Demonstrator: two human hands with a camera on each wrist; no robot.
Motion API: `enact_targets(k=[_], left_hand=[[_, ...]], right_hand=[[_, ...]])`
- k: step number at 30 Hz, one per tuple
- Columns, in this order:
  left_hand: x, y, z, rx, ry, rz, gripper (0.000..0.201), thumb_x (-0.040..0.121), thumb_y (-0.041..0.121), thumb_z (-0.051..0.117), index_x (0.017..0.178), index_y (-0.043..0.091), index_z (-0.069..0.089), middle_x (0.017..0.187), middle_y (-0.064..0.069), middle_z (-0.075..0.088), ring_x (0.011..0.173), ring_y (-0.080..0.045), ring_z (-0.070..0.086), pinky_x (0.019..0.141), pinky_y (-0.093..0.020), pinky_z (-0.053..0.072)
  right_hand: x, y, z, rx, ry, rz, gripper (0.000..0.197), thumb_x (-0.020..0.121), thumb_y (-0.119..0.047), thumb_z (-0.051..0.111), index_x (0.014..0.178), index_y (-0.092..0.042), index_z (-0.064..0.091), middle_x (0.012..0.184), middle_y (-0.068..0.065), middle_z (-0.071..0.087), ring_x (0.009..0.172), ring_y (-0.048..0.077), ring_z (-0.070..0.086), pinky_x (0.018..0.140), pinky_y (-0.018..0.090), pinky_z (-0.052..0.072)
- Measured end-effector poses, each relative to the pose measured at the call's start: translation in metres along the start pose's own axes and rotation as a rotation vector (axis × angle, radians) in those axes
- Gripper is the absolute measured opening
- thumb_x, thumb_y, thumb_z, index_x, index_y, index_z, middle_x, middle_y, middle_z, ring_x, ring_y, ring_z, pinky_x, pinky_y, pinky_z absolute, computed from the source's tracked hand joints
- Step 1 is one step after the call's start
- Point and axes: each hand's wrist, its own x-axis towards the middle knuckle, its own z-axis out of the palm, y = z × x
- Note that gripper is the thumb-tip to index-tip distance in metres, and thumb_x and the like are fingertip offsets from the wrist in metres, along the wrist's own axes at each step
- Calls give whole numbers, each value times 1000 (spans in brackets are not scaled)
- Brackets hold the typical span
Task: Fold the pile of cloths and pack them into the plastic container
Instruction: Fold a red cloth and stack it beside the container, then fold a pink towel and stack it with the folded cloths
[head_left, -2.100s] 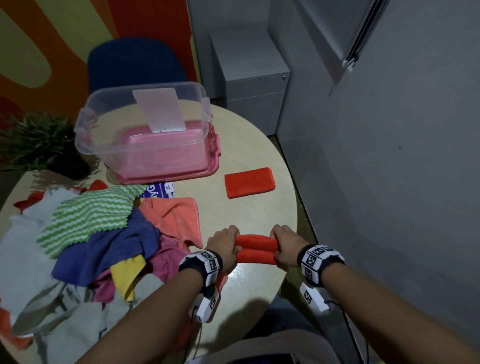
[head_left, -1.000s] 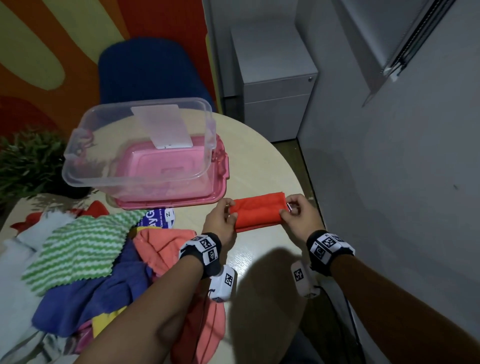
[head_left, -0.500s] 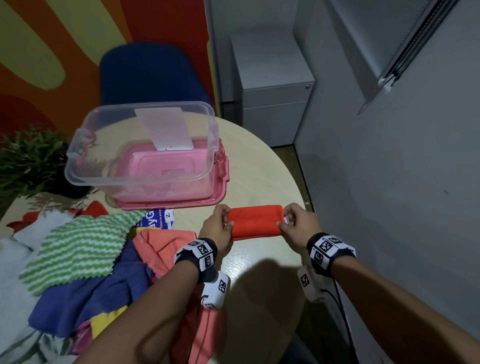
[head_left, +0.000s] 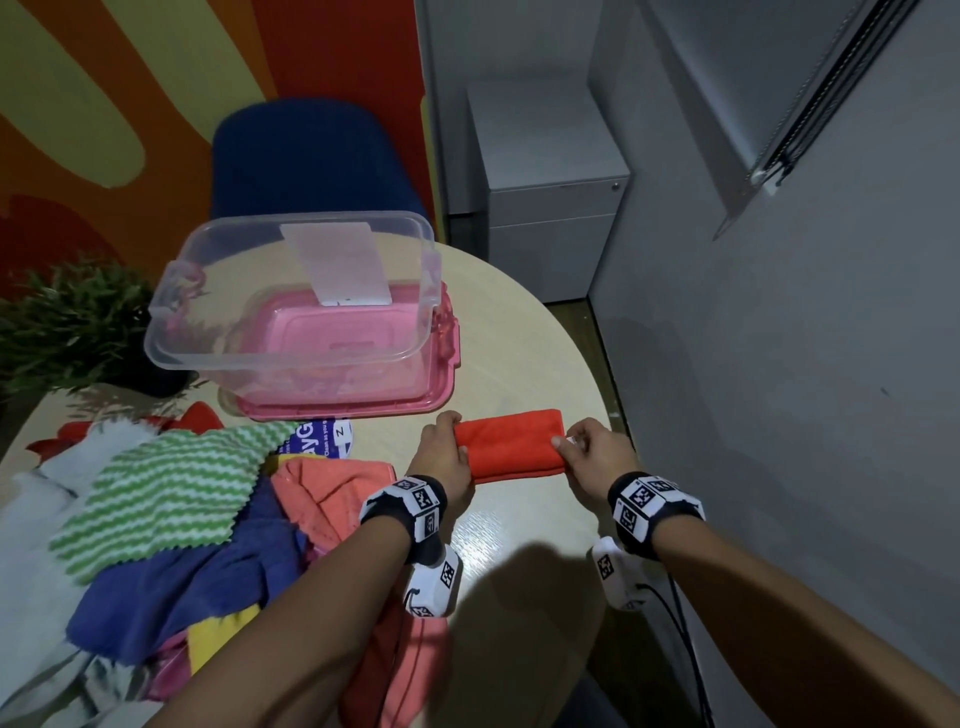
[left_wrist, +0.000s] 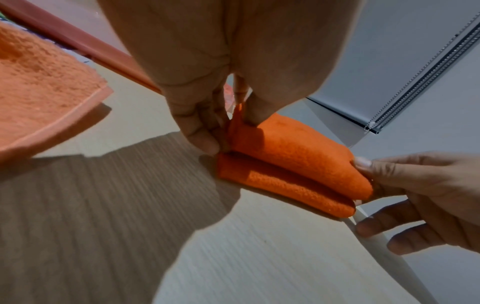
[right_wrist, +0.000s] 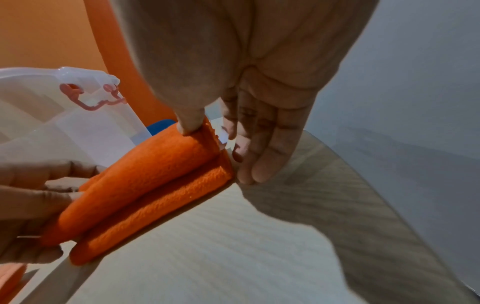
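Note:
Both hands hold a folded orange cloth over a second folded orange cloth on the round table, just in front of the clear plastic container. My left hand pinches the top cloth's left end. At its right end, my right hand has the thumb on top and the fingers behind. In the right wrist view the two cloths lie stacked. The container holds no cloth and stands on its pink lid. A loose pile of coloured cloths covers the table's left.
The table edge runs just right of my right hand, with a grey wall beyond. A potted plant stands at the far left. A blue chair and a grey drawer cabinet are behind the table.
Both hands carried the folded orange cloth from the near table edge forward and set it on the other folded orange cloth. In the last half second little moved.

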Motion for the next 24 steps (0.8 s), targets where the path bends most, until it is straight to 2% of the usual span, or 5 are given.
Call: enact_targets(k=[8,13,16,19,24], left_hand=[[-16,-3,-22,-50,12,33,43,100,22,47,141,19,36,137,-12,46,123,-27,54,101,-36,42],[-39,-24,-44,80,-28,101,16,92,21,52,108,23,55,117,-7,62,101,-20,62,92,-37,51],[-58,-40,-59,160,-27,142,12,90,15,51,96,22,59,112,-5,61,96,-18,67,91,-36,53],[-73,-64,-74,270,39,168,17,92,14,53,106,15,63,116,-7,54,102,-22,61,92,-31,47],[-99,-103,-114,446,274,174,23,85,19,65,107,20,66,117,-5,57,112,-28,51,95,-37,40]], right_hand=[[-29,-6,-7,44,111,-11,19,96,-39,58,103,-21,59,78,-13,53,80,15,55,76,26,41],[-60,-19,2,21,65,-70,9,94,-30,57,85,-27,57,78,-7,64,75,16,62,70,31,51],[-84,-34,11,33,4,-124,13,93,-18,53,87,-25,62,84,-4,68,75,11,64,61,21,46],[-107,-53,22,65,-54,-176,12,95,-18,54,88,-23,64,86,-4,69,78,11,65,67,25,49],[-136,-80,48,51,-154,-263,15,92,-21,52,82,-28,61,83,-8,70,75,8,68,76,32,56]])
